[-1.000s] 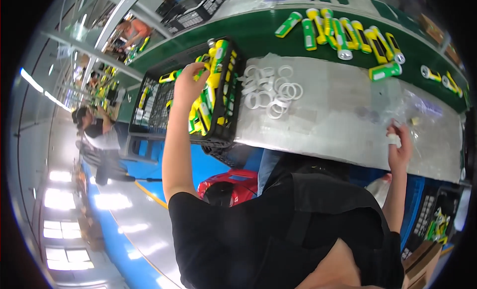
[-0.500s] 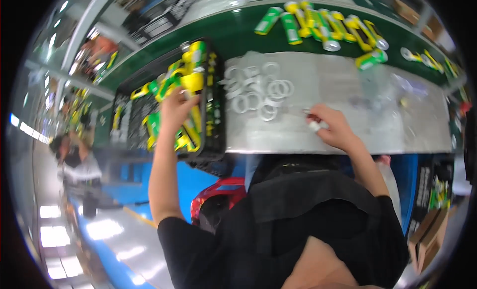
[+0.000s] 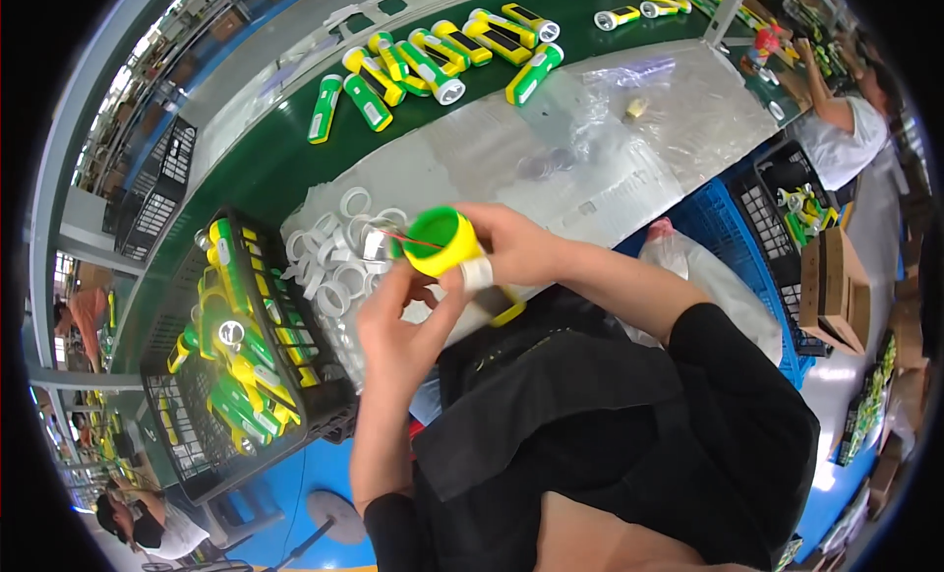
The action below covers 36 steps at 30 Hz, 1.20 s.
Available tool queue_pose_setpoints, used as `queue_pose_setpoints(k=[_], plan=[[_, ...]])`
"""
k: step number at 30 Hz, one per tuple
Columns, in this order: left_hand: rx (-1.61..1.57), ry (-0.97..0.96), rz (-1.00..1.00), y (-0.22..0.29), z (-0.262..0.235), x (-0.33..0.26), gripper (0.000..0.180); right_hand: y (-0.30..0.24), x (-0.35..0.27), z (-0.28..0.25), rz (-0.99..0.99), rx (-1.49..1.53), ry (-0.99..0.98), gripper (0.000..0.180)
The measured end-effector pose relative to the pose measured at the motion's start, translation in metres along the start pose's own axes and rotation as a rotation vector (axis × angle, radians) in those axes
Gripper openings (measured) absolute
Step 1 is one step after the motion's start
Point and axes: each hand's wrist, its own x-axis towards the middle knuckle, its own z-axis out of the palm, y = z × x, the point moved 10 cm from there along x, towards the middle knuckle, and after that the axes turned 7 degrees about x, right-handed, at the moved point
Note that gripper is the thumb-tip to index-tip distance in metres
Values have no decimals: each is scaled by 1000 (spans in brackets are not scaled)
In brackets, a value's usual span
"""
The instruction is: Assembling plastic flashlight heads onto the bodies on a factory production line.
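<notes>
A flashlight body, yellow and green with its wide round end uncovered, is gripped by my right hand. White tape wraps one finger of that hand. Beside the uncovered end is a shiny clear reflector piece, with a thin red wire running from it into the body. My left hand is closed at the flashlight's near left side, its fingertips at the rim and the reflector piece; the exact contact is partly hidden. Many white rings lie loosely piled just beyond my left hand.
A black crate of yellow-green flashlights stands at the left. More flashlights lie along the green bench's far side. Clear plastic covers the grey work surface. At the right are a white bag, a cardboard box and another person.
My left hand has come out of the crate to the right. Both hands now meet at a flashlight before me. The view has turned toward the right.
</notes>
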Motion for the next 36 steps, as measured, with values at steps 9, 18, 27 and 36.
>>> queue_pose_setpoints(k=[9,18,27,36], plan=[[-907,-209,-124,-22,120,63,46,24,-76,-76,-14,21,377,57],[-727,-183,-116,-26,172,97,42,16,-108,-110,89,-92,514,52],[-74,-375,604,50,166,90,71,29,-88,-116,95,177,424,37],[183,-110,266,-41,182,119,48,15,-112,-152,31,367,625,44]])
